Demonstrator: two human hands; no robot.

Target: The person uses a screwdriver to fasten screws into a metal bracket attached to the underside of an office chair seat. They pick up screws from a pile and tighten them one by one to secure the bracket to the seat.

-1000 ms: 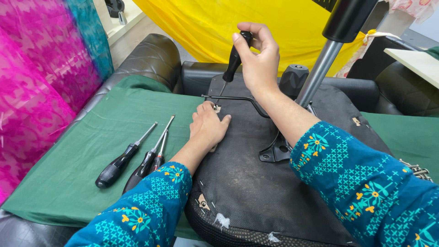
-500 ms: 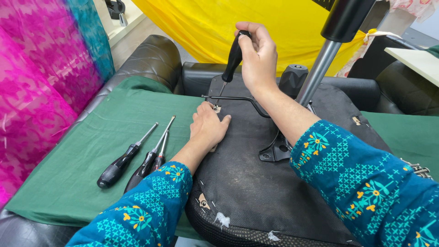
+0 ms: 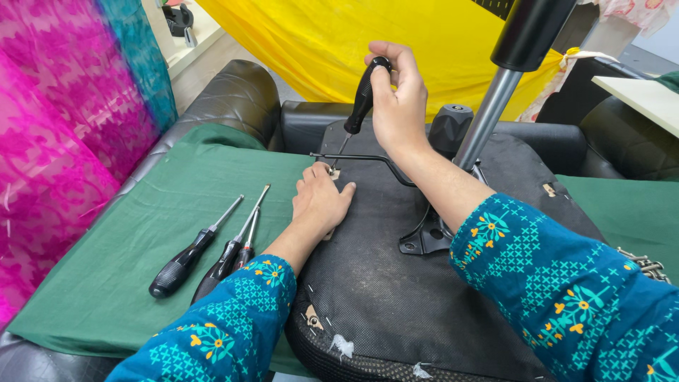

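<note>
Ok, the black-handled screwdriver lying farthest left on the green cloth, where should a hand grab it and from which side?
Probably by the thick black handle of the leftmost black-handled screwdriver, coming from above. It lies flat on the green cloth, handle toward the wearer, with clear cloth on its left.

Home workshop: sofa [image 3: 233, 92], screwdrivers [image 3: 212, 244]

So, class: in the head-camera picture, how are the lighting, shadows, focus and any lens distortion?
Head view: soft, even light with faint shadows under the spare screwdrivers on the green cloth; mild glare on the metal column; the right hand gripping the screwdriver and the left hand on the chair underside are sharp; the near sleeves are slightly soft and stretched by wide-angle distortion.
</note>
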